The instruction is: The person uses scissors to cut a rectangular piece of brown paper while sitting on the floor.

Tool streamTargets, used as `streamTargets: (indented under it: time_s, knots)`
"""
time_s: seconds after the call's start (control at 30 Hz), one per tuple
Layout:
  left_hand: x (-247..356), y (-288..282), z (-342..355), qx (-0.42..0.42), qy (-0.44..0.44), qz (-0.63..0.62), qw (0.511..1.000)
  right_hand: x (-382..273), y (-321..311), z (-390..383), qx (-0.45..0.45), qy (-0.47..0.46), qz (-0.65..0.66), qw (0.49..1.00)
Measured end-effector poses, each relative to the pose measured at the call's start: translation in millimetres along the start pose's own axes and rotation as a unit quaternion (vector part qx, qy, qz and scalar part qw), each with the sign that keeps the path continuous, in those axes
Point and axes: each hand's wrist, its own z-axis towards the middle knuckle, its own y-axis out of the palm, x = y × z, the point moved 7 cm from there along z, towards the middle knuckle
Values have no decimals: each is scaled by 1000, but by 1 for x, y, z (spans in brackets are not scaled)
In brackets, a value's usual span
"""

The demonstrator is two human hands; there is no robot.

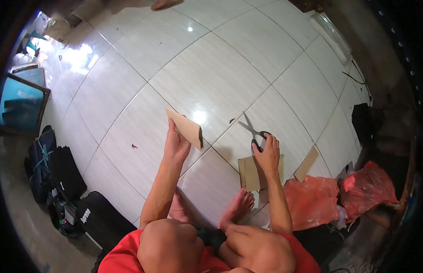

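My left hand [176, 142] grips a flat tan cardboard piece [185, 125] with a dark right edge, held up above the white tiles. To its right, my right hand [269, 152] has its fingers on the black handles of a pair of scissors [253, 133], whose blades are spread apart and point away from me. Beneath that hand lie cardboard pieces [250, 177], and a narrow cardboard strip [306, 164] rests to their right. A small dark scrap [231, 120] is on the floor beside the blades.
Dark bags [66, 175] and a framed panel [21, 104] line the left side. Red plastic bags [311, 202] are at lower right, near a black object [362, 123]. A clear wrapped item [332, 36] lies at upper right. Another person's bare foot [163, 3] shows at the top. My feet [236, 204] are below.
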Motion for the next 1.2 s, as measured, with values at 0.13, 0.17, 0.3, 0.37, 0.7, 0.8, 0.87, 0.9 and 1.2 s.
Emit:
streamTargets:
  time_s: [0.13,0.17,0.3,0.37,0.7,0.8,0.87,0.9,1.2]
  knots:
    - [9,-21,6,49,-4,-34,998,5,17,-1,-65,6,35,997]
    - [10,-25,7,68,-7,-59,996,3,18,-1,-73,-7,31,997]
    - [16,-33,12,40,-17,-73,996,13,21,5,-117,-3,55,992]
    - [17,-31,13,28,-29,-108,993,24,28,9,-195,38,125,972]
    - [10,-14,0,1,-87,-180,980,46,35,21,-240,121,161,950]
    - [20,-17,-2,-10,-85,-189,978,36,34,26,-285,213,313,881]
    - [21,-10,-9,-32,-107,-222,969,24,28,15,-358,315,387,789]
    - [24,-11,-10,-31,-105,-222,969,25,30,10,-361,314,388,788]
    - [22,23,-25,-167,-205,-373,889,30,41,-42,-414,400,554,602]
